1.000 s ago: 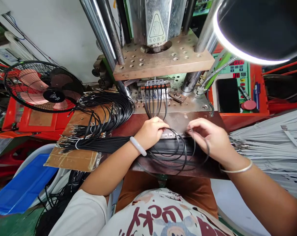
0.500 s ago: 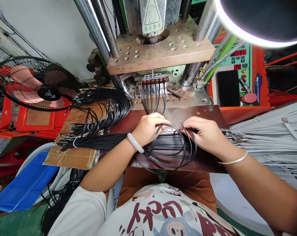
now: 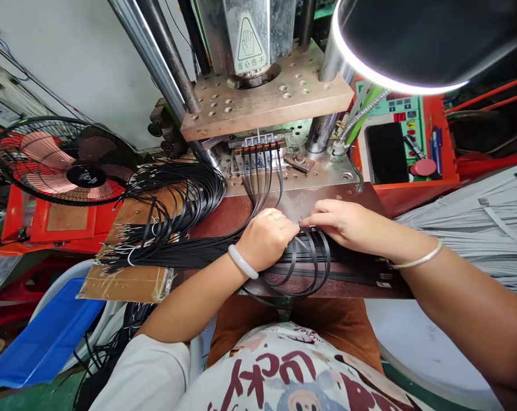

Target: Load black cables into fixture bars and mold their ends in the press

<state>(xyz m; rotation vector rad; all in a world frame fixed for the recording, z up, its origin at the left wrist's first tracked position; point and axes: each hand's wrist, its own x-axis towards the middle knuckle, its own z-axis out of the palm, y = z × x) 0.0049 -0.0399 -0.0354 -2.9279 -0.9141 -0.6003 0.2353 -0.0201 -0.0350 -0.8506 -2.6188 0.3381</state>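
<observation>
Looped black cables (image 3: 313, 262) hang between my two hands over the brown board (image 3: 224, 220). My left hand (image 3: 270, 237) is closed on them, its fingertips pinching near the cable ends. Close beside it, my right hand (image 3: 337, 224) pinches the black cables with thumb and forefinger; a small tip pokes up between the hands. Behind my hands, several black cables run into a metal fixture (image 3: 260, 151) under the press plate (image 3: 267, 105). A long bundle of black cables (image 3: 189, 254) lies across the board, passing beneath my hands.
A black fan (image 3: 84, 171) stands at the left, next to coiled black cables (image 3: 202, 182) on cardboard (image 3: 125, 285). The ring lamp (image 3: 395, 80) hangs upper right. A phone (image 3: 387, 153) rests on the red control box (image 3: 447, 171); pale cables (image 3: 468, 228) lie at the right.
My right hand has moved left, and its fingertips now meet those of my left hand. My left hand has turned slightly. The cable loops have shifted left, and the camera view has shifted.
</observation>
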